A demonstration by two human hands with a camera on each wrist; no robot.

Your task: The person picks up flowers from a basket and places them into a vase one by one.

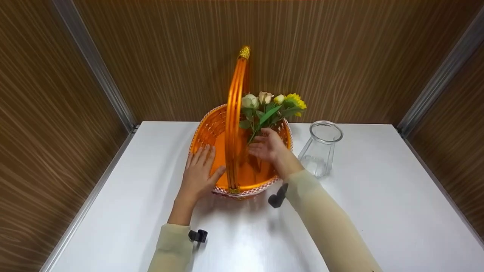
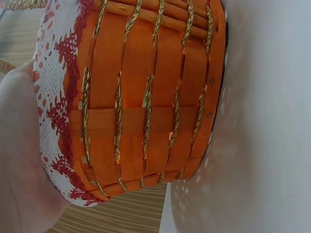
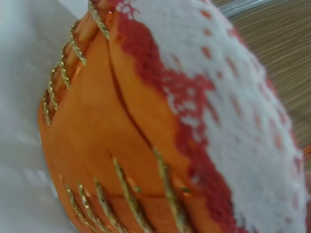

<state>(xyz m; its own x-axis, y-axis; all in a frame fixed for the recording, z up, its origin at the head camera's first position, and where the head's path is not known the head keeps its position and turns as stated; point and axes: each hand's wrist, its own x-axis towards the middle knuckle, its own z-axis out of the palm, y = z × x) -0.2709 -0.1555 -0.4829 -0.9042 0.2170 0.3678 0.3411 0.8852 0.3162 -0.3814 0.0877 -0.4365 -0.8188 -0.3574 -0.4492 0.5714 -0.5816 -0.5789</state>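
An orange woven basket (image 1: 211,130) with a tall arched handle and lace-trimmed rim stands on the table. Spread, fairly straight fingers of my left hand (image 1: 196,177) rest over its front left rim; the left wrist view shows that palm against the lace (image 2: 51,97). Inside the basket, right of the handle, is my right hand (image 1: 270,147), its fingers loosely extended beside green flower stems (image 1: 254,134). White, pale pink and yellow flowers (image 1: 264,99) lean at the basket's back right. In the right wrist view the basket wall (image 3: 97,131) hides the hand.
Just right of the basket stands a clear glass vase (image 1: 319,151) with a wide lip, close to my right forearm. The white table (image 1: 378,211) is bounded by wood-grain panels (image 1: 340,56) at the back and sides.
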